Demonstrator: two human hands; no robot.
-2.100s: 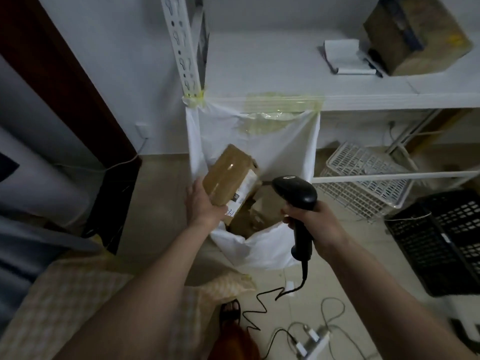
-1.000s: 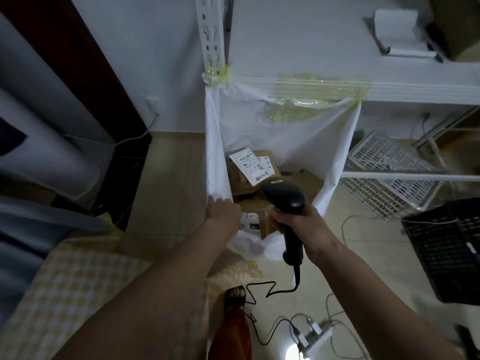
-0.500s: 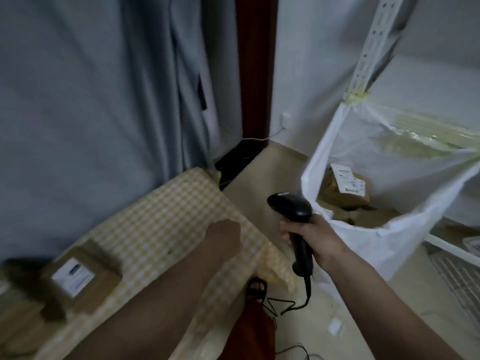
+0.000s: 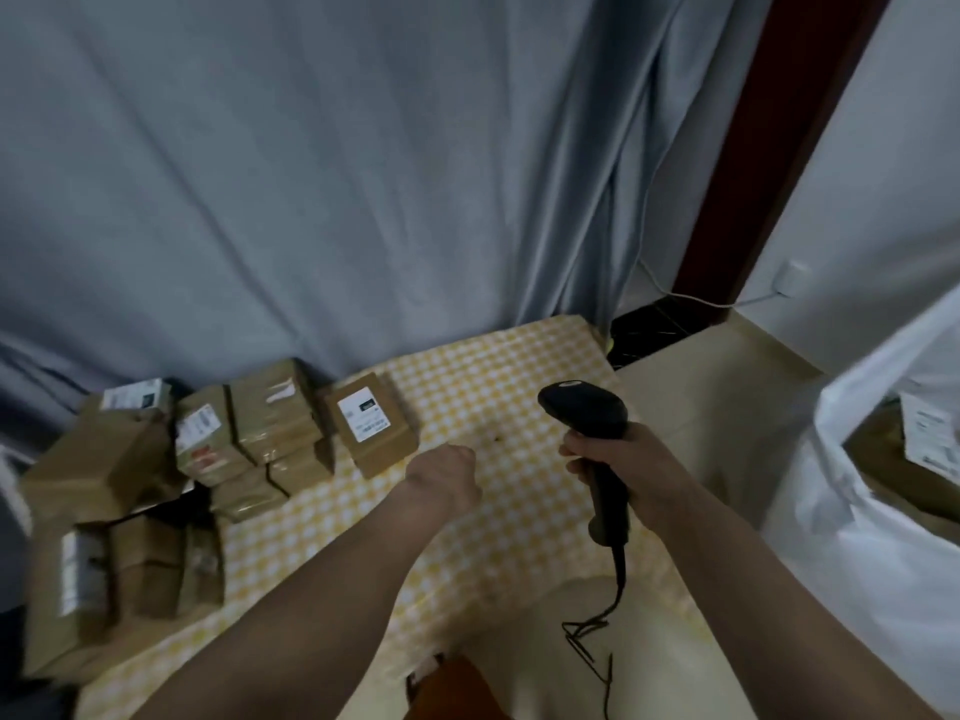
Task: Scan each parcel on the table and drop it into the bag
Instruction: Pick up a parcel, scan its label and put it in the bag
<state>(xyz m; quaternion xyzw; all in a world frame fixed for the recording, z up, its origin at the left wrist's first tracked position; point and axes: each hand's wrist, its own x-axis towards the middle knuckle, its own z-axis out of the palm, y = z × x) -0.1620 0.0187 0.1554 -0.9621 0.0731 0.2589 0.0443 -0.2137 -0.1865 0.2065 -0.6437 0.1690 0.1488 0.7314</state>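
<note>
The right hand [image 4: 615, 462] is wrapped around the grip of one black handheld barcode scanner [image 4: 592, 433], its head pointing up and away, a thin black cable [image 4: 597, 623] trailing down from the handle toward the floor. The left hand [image 4: 447, 478] hovers above the table with its fingers curled under into a loose fist, holding nothing, just beside the nearest brown cardboard parcel with a white label [image 4: 370, 423]

That parcel lies flat on the yellow-and-white checked tablecloth [image 4: 488, 387], at the right edge of a heap of taped brown cardboard parcels [image 4: 208, 454] filling the table's left side. About ten can be made out there; the blurred ones at the far left cannot be counted exactly. At least four show white labels

At the right edge stands one white plastic bag [image 4: 852, 511], open, with brown parcels inside it [image 4: 919, 449], one showing a white label; their number cannot be told

Behind the table hangs a grey-blue curtain [image 4: 311, 174], with a dark red door frame [image 4: 769, 148] to its right
</note>
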